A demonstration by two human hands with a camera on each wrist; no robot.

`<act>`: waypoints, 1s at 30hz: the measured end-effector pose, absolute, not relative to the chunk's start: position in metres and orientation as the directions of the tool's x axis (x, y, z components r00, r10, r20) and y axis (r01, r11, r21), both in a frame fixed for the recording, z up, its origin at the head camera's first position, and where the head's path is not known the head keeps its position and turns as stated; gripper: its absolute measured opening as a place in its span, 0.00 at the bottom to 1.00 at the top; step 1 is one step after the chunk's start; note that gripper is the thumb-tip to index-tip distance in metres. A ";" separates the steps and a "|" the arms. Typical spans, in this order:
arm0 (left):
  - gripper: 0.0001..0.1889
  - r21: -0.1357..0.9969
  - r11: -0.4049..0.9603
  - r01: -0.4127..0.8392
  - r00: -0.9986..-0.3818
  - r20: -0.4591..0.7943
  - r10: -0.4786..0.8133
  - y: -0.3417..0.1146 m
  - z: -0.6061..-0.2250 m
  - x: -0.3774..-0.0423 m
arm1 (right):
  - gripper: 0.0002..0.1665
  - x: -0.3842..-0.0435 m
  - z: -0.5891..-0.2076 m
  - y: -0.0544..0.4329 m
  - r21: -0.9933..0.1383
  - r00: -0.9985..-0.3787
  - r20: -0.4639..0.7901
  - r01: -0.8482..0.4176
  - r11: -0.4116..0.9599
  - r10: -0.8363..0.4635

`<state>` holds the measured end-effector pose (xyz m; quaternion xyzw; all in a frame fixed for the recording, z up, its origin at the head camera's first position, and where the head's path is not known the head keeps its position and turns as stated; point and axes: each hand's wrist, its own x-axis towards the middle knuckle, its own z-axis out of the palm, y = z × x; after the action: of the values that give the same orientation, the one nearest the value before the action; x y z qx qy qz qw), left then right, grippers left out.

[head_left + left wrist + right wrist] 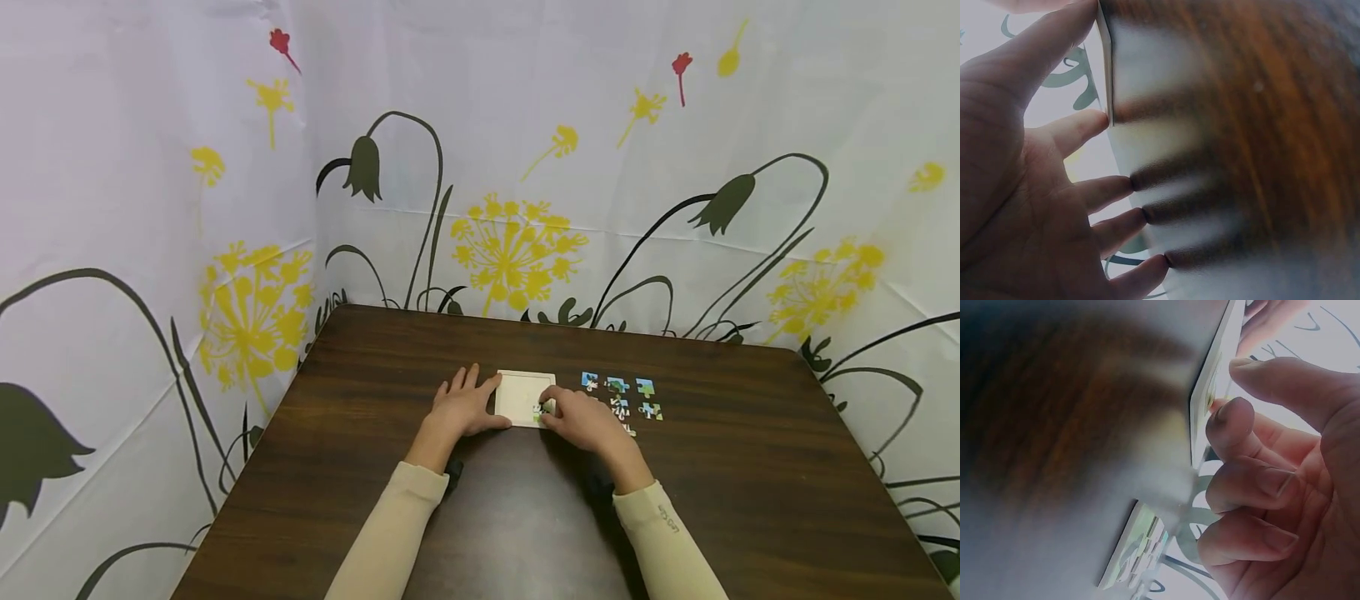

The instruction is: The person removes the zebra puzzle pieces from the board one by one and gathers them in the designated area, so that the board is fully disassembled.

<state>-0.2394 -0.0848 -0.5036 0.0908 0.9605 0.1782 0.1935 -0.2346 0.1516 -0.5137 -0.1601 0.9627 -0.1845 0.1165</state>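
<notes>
A shallow square wooden puzzle tray (517, 392) lies on the dark table between the hands. My left hand (461, 408) has its fingers spread; the thumb and index finger touch the tray's left side, and in the left wrist view the other fingertips rest on the table. My right hand (581, 417) reaches over the tray's right side. Its thumb and forefinger are around a small jigsaw piece (537, 411) in the tray's near right corner, partly hidden by the fingers. The right wrist view shows the remaining fingers curled above the tray edge (1199, 419).
Several loose jigsaw pieces (617, 385) lie in rows right of the tray, some partly behind the right hand. The dark wooden table (360, 367) reaches back to a white curtain (510, 100) printed with flowers.
</notes>
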 end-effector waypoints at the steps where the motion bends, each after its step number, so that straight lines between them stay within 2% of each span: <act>1: 0.47 0.379 0.919 0.106 -0.908 -0.340 0.245 -0.085 -0.503 -0.239 | 0.20 -0.235 -0.514 0.151 -0.390 -0.923 -0.165 -0.263 0.883 -0.348; 10: 0.48 0.370 0.923 0.110 -0.914 -0.328 0.241 -0.086 -0.508 -0.242 | 0.17 -0.236 -0.514 0.151 -0.383 -0.926 -0.154 -0.265 0.885 -0.344; 20: 0.48 0.357 0.927 0.116 -0.918 -0.318 0.238 -0.085 -0.505 -0.239 | 0.07 -0.237 -0.512 0.152 -0.451 -0.939 -0.035 -0.290 0.844 -0.341; 30: 0.48 0.352 0.930 0.109 -0.915 -0.329 0.232 -0.087 -0.505 -0.239 | 0.06 -0.238 -0.506 0.159 -0.554 -0.927 -0.085 -0.261 0.790 -0.366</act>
<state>-0.2394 -0.0865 -0.5053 0.0886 0.9645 0.1655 0.1860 -0.2385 0.1588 -0.5057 -0.1666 0.9415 -0.2776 0.0940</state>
